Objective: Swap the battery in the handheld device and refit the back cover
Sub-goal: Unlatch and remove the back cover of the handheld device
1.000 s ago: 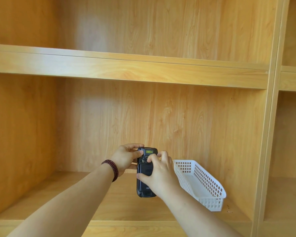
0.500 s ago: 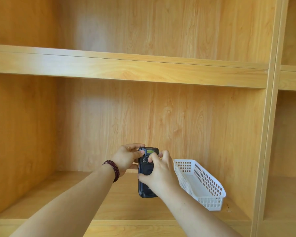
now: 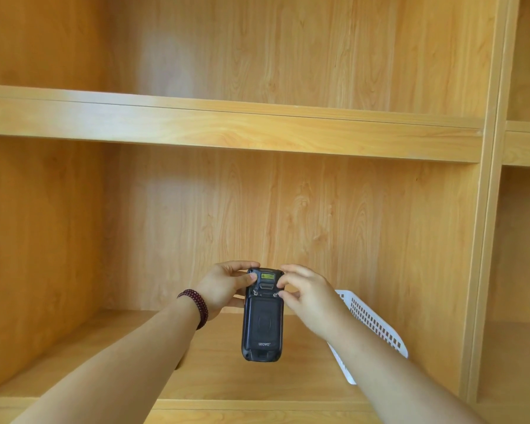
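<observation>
- The handheld device (image 3: 262, 315) looks rigid and fairly heavy for its size, with smooth plastic sides that could slip; best held by its long edges, leaving the back free.
- It is a dark, chunky unit, back facing the camera, its back cover (image 3: 262, 321) seated, two small latches above it and a yellow-green label near the top.
- It hangs upright above the shelf (image 3: 214, 374), just left of a white basket (image 3: 377, 325).
- The left hand (image 3: 224, 290) pinches its top-left corner (thumb on the back).
- The right hand (image 3: 308, 296) has fingertips on the right latch; that grip looks a light pinch.
</observation>
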`<act>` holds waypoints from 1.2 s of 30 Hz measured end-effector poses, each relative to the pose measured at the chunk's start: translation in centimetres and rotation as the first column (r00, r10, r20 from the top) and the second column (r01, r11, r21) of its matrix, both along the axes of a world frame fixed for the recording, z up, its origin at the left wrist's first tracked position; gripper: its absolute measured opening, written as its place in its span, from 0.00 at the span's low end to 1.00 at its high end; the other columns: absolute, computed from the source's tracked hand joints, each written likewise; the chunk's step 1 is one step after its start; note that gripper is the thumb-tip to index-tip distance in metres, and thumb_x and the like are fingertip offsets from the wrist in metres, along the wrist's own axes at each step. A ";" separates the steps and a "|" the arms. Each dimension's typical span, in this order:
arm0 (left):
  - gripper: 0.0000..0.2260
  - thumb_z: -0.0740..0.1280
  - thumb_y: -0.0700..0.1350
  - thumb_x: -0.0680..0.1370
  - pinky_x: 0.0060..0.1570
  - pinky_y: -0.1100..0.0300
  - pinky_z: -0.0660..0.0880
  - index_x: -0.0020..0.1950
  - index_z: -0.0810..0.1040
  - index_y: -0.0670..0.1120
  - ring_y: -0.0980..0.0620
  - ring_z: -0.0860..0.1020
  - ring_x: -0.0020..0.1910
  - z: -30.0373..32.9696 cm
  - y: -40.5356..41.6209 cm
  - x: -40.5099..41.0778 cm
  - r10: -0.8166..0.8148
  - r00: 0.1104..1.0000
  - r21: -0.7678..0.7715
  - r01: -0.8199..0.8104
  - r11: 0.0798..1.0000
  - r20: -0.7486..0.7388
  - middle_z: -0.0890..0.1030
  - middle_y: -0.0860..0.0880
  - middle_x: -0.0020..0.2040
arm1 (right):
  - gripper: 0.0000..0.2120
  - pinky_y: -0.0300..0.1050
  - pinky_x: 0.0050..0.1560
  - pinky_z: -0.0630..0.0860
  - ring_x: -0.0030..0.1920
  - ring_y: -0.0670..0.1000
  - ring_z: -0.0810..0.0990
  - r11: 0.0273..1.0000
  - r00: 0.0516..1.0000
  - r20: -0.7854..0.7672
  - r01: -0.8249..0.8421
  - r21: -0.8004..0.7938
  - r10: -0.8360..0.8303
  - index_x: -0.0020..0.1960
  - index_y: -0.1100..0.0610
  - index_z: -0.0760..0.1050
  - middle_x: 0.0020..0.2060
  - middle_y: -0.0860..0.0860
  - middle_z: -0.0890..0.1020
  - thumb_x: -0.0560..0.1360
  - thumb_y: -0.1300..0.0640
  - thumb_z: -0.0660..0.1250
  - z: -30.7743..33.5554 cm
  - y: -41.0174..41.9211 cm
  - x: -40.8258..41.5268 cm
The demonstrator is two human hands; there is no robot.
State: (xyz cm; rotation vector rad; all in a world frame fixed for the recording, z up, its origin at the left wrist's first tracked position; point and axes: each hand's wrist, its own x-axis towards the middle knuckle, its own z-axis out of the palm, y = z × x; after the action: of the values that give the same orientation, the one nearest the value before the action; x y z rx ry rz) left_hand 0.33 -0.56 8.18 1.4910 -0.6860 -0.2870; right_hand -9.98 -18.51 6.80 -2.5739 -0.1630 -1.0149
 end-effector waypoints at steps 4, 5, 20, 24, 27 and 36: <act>0.11 0.68 0.40 0.78 0.40 0.53 0.82 0.60 0.79 0.46 0.48 0.83 0.44 0.1 0.0 -0.1 -0.011 1.000 0.010 0.011 1.000 0.009 0.85 0.41 0.50 | 0.06 0.42 0.51 0.77 0.46 0.43 0.77 0.973 1.000 0.024 0.017 -0.231 -0.012 0.51 0.54 0.79 0.70 0.44 0.73 0.79 0.54 0.65 0.5 -0.3 0.1; 0.11 0.69 0.40 0.78 0.41 0.53 0.82 0.60 0.79 0.46 0.48 0.83 0.45 0.1 0.1 -0.1 -0.013 1.000 0.016 0.013 1.000 0.013 0.85 0.41 0.50 | 0.05 0.42 0.47 0.77 0.45 0.44 0.77 0.953 0.997 0.074 0.024 -0.303 -0.001 0.50 0.55 0.80 0.68 0.45 0.75 0.78 0.55 0.66 0.4 -0.4 0.1; 0.10 0.68 0.40 0.78 0.46 0.48 0.83 0.59 0.80 0.45 0.45 0.83 0.47 -0.5 -0.1 -0.3 -0.019 1.000 0.016 0.019 1.000 -0.020 0.85 0.39 0.52 | 0.07 0.45 0.20 0.77 0.34 0.53 0.83 0.763 0.950 0.299 0.127 -0.634 0.091 0.39 0.58 0.79 0.45 0.54 0.84 0.66 0.62 0.78 -0.7 -1.5 1.6; 0.10 0.68 0.40 0.78 0.48 0.47 0.82 0.59 0.80 0.46 0.46 0.83 0.47 -0.7 -0.4 -0.2 -0.015 0.999 0.011 0.015 1.000 -0.033 0.85 0.40 0.51 | 0.07 0.46 0.24 0.79 0.37 0.53 0.84 0.801 0.948 0.302 0.102 -0.589 0.101 0.42 0.57 0.81 0.47 0.52 0.85 0.74 0.57 0.65 -0.4 -1.8 1.5; 0.10 0.69 0.40 0.78 0.47 0.48 0.82 0.60 0.80 0.46 0.45 0.82 0.47 -0.6 -0.2 0.1 -0.010 1.000 0.031 0.010 0.999 -0.015 0.84 0.38 0.53 | 0.14 0.46 0.29 0.82 0.40 0.53 0.86 0.821 0.943 0.306 0.069 -0.567 0.132 0.44 0.56 0.81 0.52 0.52 0.85 0.76 0.52 0.58 -0.6 -2.1 1.3; 0.11 0.69 0.40 0.78 0.46 0.49 0.83 0.60 0.80 0.45 0.45 0.82 0.48 -0.8 -0.3 0.0 -0.029 0.999 0.034 0.030 0.999 -0.036 0.84 0.38 0.54 | 0.14 0.46 0.32 0.83 0.42 0.52 0.86 0.839 0.952 0.278 0.047 -0.543 0.127 0.44 0.57 0.82 0.52 0.52 0.85 0.76 0.52 0.59 -1.0 -1.9 1.2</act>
State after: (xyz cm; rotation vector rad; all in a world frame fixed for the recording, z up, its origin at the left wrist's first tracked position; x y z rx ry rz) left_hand 0.35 -0.84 7.37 1.5056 -0.6778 -0.3487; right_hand -8.79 -20.44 5.83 -2.8586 -0.6797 -1.5312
